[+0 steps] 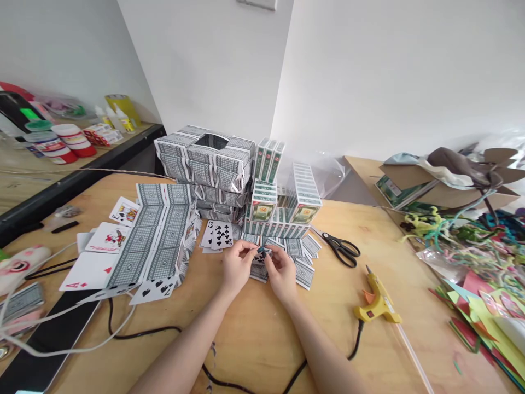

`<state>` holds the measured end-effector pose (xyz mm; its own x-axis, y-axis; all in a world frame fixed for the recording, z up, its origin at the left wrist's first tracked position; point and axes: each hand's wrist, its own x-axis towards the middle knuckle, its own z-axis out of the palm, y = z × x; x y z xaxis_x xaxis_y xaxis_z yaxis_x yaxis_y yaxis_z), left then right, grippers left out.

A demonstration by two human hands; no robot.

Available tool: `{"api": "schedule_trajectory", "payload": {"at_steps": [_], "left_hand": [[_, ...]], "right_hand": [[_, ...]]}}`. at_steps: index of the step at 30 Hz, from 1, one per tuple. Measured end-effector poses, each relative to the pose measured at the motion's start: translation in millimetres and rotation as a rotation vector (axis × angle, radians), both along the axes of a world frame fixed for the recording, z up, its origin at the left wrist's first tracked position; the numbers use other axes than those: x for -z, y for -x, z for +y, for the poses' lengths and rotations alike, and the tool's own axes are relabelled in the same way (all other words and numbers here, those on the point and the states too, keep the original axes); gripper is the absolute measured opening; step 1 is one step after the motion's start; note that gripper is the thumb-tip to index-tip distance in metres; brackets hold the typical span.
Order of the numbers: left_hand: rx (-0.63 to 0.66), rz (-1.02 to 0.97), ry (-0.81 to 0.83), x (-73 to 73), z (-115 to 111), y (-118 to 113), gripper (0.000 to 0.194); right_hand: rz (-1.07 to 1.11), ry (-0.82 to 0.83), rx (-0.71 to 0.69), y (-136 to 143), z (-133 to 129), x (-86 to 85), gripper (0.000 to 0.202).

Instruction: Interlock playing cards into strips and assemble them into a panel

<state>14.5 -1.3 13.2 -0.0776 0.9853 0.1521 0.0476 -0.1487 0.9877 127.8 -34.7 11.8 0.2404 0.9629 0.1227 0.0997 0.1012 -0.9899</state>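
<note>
Just above the desk [361, 220], left grip [235, 269] and right grip [283, 273] nearly meet, fingertips of both pinching a small dark piece [261, 250], its form too small to tell. Beneath and just beyond them, loose cards [304, 273]; farther beyond, stacked card boxes [264, 211]. Left of the grips, a card panel [153, 241]; right, scissors [346, 253] and, nearer the wearer, a yellow glue gun [379, 307].

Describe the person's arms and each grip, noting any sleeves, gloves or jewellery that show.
The left grip and right grip are ungloved human hands. The left forearm and right forearm are bare as far as they show, tapering towards the hands, with no sleeve in view. No watch or bracelet shows.
</note>
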Motion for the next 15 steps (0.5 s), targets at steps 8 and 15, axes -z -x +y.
{"api": "schedule_trajectory", "payload": {"at_steps": [8,15], "left_hand": [[-0.043,0.174,-0.144,2.5,-3.9,2.6,0.004],[-0.063,0.206,-0.124,1.5,-4.3,1.5,0.004]], "right_hand": [[-0.215,-0.077,0.02,-2.8,-1.8,0.2,0.021],[-0.292,-0.048,0.07,-2.5,-0.9,3.7,0.021]]}}
